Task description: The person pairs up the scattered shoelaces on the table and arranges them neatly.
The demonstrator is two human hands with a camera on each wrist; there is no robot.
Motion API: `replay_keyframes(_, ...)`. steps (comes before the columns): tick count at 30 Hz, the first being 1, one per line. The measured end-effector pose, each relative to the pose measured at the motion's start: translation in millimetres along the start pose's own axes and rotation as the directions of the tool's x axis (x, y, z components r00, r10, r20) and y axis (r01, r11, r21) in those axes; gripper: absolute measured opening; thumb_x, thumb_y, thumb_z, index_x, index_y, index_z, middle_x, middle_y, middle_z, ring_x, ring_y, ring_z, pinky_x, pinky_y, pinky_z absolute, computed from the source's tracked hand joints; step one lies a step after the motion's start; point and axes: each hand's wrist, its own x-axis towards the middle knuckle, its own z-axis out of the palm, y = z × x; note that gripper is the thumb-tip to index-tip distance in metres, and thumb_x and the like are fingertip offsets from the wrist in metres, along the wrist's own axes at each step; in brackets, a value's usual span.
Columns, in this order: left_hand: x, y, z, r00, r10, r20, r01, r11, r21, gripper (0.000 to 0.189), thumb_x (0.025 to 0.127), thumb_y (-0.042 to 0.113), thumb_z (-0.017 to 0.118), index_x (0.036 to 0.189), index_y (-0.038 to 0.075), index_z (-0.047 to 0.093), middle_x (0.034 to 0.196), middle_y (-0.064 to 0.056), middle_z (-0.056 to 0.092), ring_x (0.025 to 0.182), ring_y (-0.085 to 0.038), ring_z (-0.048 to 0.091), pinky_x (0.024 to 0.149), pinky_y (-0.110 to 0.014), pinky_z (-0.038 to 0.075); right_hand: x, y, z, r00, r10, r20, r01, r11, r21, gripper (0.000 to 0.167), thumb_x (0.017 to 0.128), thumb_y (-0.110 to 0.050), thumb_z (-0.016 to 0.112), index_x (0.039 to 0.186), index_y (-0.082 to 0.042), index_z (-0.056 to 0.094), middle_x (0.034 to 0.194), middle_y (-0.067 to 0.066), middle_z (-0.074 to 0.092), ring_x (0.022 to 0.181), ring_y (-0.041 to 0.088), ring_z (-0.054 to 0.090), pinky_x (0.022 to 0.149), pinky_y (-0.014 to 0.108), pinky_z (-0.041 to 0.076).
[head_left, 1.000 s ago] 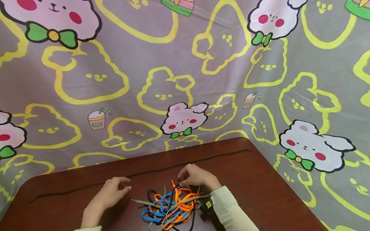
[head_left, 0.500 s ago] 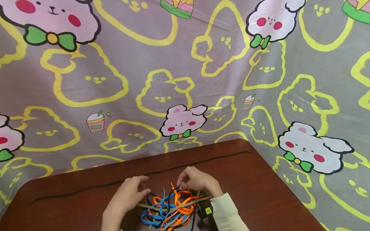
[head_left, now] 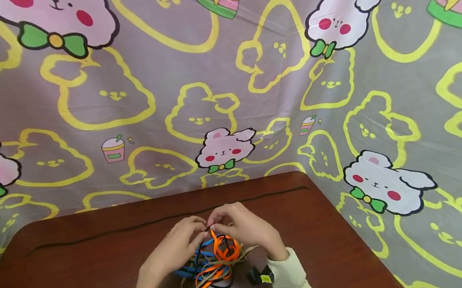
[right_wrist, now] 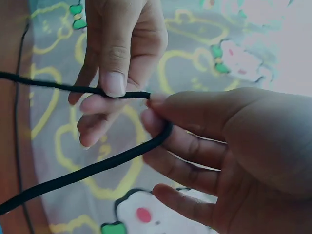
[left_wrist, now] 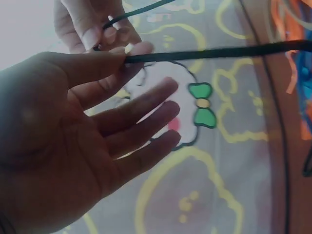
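Now we watch the left hand (head_left: 178, 245) swing in! A second ago it hangs well apart, to the left of the tangle of laces (head_left: 214, 267); at this moment it meets the right hand (head_left: 245, 224) just above the tangle's far edge. And look what both have: the black lace (right_wrist: 92, 169). We see the left grip pinching it between thumb and index finger, its other fingers spread, while the right grip pinches it right next door, the strand bending round the right index finger and running back toward the tangle. Near side of the tangle, the black loop looks smaller than it does a second ago. For the work, we judge this matters: one hold becomes two, so the black lace looks under better control, though the rest of it probably lies among the others on the desk (head_left: 309, 248). Beyond the tangle, we find a dark cord (head_left: 134, 227) stretched out, touched by neither hand.
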Motion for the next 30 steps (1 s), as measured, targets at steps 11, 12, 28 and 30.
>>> replay_keyframes(11,-14.2,15.9,-28.7,0.993,-0.001,-0.121,-0.018,0.988,-0.152,0.012,0.099,0.008,0.066,0.102,0.017,0.073,0.092,0.01,0.07,0.078,-0.004,0.063,0.07,-0.026,0.054,-13.8,-23.7,-8.1,0.997,-0.045,-0.07,0.045,0.999,-0.003,0.012,0.095,-0.01,0.073,0.106,-0.009,0.076,0.089,-0.003,0.073,0.082,0.0,0.064,0.082,0.027,0.057)
replay_keyframes(12,-15.4,15.8,-30.3,0.988,0.012,-0.156,-0.034,0.989,-0.143,0.013,0.098,0.007,0.067,0.102,0.018,0.074,0.094,0.011,0.07,0.081,-0.003,0.064,0.073,-0.026,0.054,-14.6,-23.8,-8.3,0.997,-0.043,-0.072,0.042,0.999,-0.009,0.012,0.095,-0.011,0.073,0.107,-0.009,0.075,0.089,-0.004,0.073,0.082,0.0,0.064,0.082,0.029,0.057)
replay_keyframes(28,-30.9,13.4,-54.9,0.823,0.165,-0.543,-0.183,0.983,0.022,0.038,0.081,-0.015,0.076,0.106,0.014,0.078,0.101,0.007,0.072,0.095,-0.008,0.066,0.08,-0.011,0.047,-28.8,-34.6,-17.7,0.99,-0.106,-0.09,0.102,0.994,-0.047,0.015,0.098,-0.019,0.071,0.106,-0.009,0.076,0.08,-0.008,0.069,0.069,-0.001,0.055,0.063,0.02,0.048)
replay_keyframes(30,-33.6,11.2,-57.6,0.807,0.164,-0.567,-0.185,0.983,0.021,0.04,0.081,-0.017,0.075,0.106,0.013,0.078,0.101,0.005,0.073,0.093,-0.008,0.066,0.077,-0.01,0.047,-30.4,-35.8,-18.7,0.99,-0.105,-0.09,0.101,0.994,-0.046,0.014,0.097,-0.019,0.071,0.107,-0.01,0.076,0.081,-0.01,0.069,0.069,-0.001,0.055,0.063,0.02,0.047)
